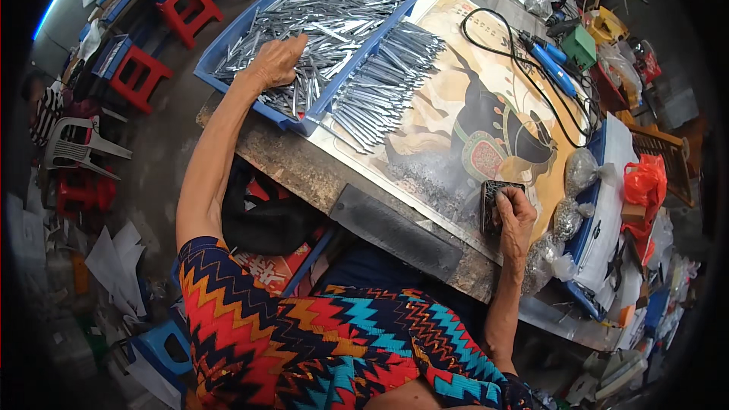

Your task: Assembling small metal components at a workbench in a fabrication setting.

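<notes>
My left hand (pixel 275 62) is over a blue plastic tray (pixel 210 67) heaped with thin silver metal pieces (pixel 326 4). Its fingers are curled together; whatever lies between them is too small to make out. Beside the tray, more slim metal pieces (pixel 387 80) lie side by side in a dense band on the printed board (pixel 425 171). At the board's near right, my right hand (pixel 516 216) reaches to a small black box (pixel 490 191) holding tiny dark bits. Thumb and fingers are pinched at the box, hiding anything held.
A blue electric hand tool (pixel 553 68) with a looped black cable (pixel 497 49) lies at the far right. Knotted clear bags (pixel 582 171) line the board's right edge, beside another blue tray (pixel 596 205). A black strip (pixel 395 231) covers part of the front edge. Red stools (pixel 140 76) stand left.
</notes>
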`<act>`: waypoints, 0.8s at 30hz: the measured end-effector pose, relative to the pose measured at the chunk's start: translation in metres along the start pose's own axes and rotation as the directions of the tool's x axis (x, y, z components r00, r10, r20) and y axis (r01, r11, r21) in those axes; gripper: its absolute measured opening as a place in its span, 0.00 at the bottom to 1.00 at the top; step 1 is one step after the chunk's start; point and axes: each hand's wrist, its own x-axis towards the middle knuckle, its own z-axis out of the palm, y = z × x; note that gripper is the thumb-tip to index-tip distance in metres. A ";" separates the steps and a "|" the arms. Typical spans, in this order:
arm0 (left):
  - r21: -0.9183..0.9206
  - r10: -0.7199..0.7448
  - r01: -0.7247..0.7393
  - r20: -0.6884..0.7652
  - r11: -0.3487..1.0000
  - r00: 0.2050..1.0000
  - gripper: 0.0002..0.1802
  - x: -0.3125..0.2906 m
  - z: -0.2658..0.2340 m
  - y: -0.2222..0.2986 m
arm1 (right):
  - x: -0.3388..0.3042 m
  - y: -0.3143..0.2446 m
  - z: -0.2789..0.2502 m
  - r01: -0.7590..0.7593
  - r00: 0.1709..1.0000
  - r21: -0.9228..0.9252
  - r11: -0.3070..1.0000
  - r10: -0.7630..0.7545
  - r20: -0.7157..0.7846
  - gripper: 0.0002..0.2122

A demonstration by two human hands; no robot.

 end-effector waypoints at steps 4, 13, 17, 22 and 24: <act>0.025 -0.006 0.007 -0.014 1.000 1.000 0.27 -0.008 -0.002 0.001 | 0.000 0.000 0.000 -0.015 1.000 0.051 0.999 0.015 -0.003 0.05; 0.040 -0.023 0.024 -0.024 0.999 0.999 0.29 -0.011 -0.001 -0.005 | 0.001 0.001 -0.003 -0.009 0.999 0.074 0.997 0.012 -0.030 0.05; 0.033 -0.053 0.053 -0.001 0.998 0.999 0.29 -0.010 -0.003 -0.005 | 0.000 0.001 -0.002 -0.012 0.999 0.087 0.996 0.015 -0.030 0.06; -0.033 -0.013 0.009 -0.120 0.999 0.993 0.19 -0.010 -0.006 -0.001 | 0.001 0.000 -0.005 -0.027 0.999 0.128 0.991 0.032 -0.035 0.06; -0.047 -0.017 0.011 -0.118 0.999 0.993 0.20 -0.010 -0.007 -0.004 | 0.003 0.000 -0.004 -0.028 0.999 0.144 0.989 0.034 -0.035 0.06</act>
